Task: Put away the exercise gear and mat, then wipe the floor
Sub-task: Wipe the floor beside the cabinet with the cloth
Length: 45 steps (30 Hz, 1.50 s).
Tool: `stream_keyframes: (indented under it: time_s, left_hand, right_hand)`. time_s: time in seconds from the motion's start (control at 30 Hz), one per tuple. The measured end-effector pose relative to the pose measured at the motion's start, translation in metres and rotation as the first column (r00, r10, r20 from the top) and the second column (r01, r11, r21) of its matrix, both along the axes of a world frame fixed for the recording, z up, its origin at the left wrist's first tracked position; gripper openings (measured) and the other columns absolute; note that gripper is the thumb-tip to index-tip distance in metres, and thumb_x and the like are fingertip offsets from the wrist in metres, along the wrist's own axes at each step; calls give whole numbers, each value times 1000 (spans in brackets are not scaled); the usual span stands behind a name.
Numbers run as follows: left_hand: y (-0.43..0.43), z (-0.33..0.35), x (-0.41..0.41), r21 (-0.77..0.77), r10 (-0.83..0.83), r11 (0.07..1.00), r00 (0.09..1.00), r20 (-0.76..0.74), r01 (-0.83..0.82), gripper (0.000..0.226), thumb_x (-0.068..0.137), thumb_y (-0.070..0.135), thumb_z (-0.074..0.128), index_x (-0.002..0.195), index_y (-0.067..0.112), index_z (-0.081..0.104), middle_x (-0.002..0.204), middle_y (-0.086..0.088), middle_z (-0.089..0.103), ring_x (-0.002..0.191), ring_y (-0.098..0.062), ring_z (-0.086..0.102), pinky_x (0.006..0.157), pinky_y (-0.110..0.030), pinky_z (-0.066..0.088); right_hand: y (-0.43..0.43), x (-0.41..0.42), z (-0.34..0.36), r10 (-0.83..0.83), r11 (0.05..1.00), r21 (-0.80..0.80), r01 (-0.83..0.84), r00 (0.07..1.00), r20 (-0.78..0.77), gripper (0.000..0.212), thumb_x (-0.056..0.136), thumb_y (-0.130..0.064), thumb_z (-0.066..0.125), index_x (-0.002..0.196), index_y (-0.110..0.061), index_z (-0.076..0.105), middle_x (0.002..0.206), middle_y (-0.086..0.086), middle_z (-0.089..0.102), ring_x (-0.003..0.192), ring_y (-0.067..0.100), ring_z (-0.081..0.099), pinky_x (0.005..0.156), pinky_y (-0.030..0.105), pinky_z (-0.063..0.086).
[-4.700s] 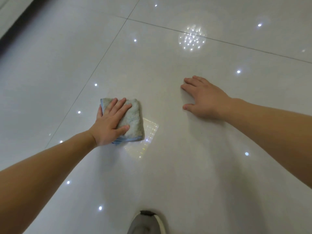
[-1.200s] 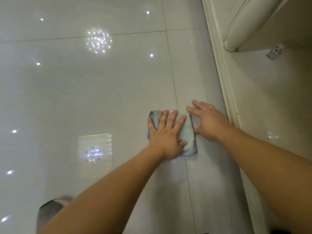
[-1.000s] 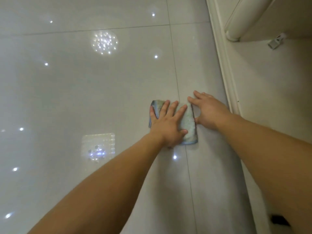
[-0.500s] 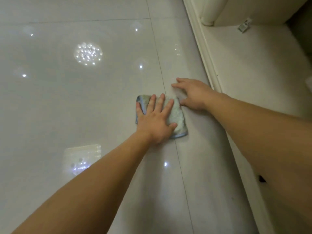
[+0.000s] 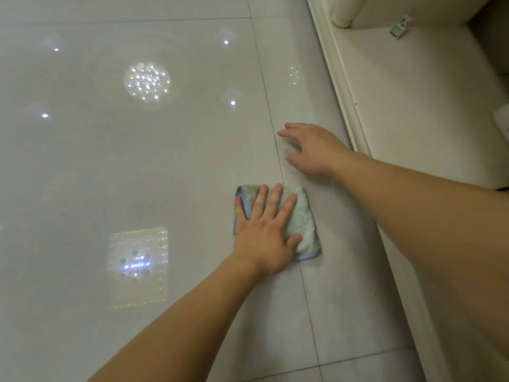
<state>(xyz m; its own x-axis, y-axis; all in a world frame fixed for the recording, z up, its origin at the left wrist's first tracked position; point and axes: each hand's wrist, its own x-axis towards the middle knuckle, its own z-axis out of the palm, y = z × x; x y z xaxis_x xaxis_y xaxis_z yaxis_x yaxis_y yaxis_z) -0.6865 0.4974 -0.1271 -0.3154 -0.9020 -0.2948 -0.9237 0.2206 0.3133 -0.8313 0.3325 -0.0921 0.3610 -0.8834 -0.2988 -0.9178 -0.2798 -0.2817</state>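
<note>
A folded pale green cloth [image 5: 301,224] with a blue edge lies flat on the glossy white tile floor [image 5: 137,166], across a grout line. My left hand [image 5: 265,232] presses down on it with straight, spread fingers. My right hand [image 5: 311,150] rests flat on the bare tile just beyond the cloth, a short gap away from it, fingers spread and pointing left. No exercise gear or mat is in view.
A cream baseboard [image 5: 341,86] and wall run along the right side, close to my right hand. A white rounded post base [image 5: 341,20] stands at the top right, and a small grey clip [image 5: 399,28] lies near it. Ceiling lights reflect in the tiles on the left.
The cloth under my left hand has slid back toward me, away from my right hand. My right hand stays planted on the tile near the baseboard.
</note>
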Motion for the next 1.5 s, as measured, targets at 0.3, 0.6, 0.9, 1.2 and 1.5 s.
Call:
stream_keyframes:
  time_s: [0.3,0.6,0.9,1.2,1.5]
  left_hand:
    - [19,-3,71,-57,-16,998,999,30,18,73,94,62,24,155,38,-8,165,5,-16,150,-19,-21,115,-56,-19]
    - [34,-7,162,-75,55,996,996,68,-50,74,88,64,8,156,38,-2,166,6,-9,151,-19,-14,116,-54,-17]
    - [52,-7,267,-81,199,978,975,104,-191,74,87,63,6,156,38,-2,166,6,-8,151,-18,-14,115,-53,-19]
    - [67,-11,355,-105,295,953,952,83,-286,72,88,63,10,155,41,-2,165,9,-8,150,-13,-15,111,-44,-26]
    - [87,-8,448,-73,377,925,925,53,-373,71,86,64,12,153,44,0,164,13,-7,150,-11,-14,113,-46,-24]
  right_hand:
    - [36,22,-1,103,995,1,-103,994,-38,59,93,-40,55,147,-23,38,154,-1,37,141,20,31,116,32,24]
    - [44,107,17,256,967,-7,-257,966,-13,59,95,-40,52,149,-23,35,156,-1,33,143,19,28,117,31,22]
    - [55,207,14,392,920,-9,-392,920,20,58,95,-41,52,148,-24,37,155,-3,34,142,17,29,116,29,22]
    - [72,298,5,499,866,10,-500,864,70,59,93,-41,56,147,-23,39,153,-1,37,141,18,32,114,27,23]
    - [79,356,-5,548,833,34,-552,832,82,63,93,-44,55,149,-26,33,157,-5,30,143,16,26,116,29,22]
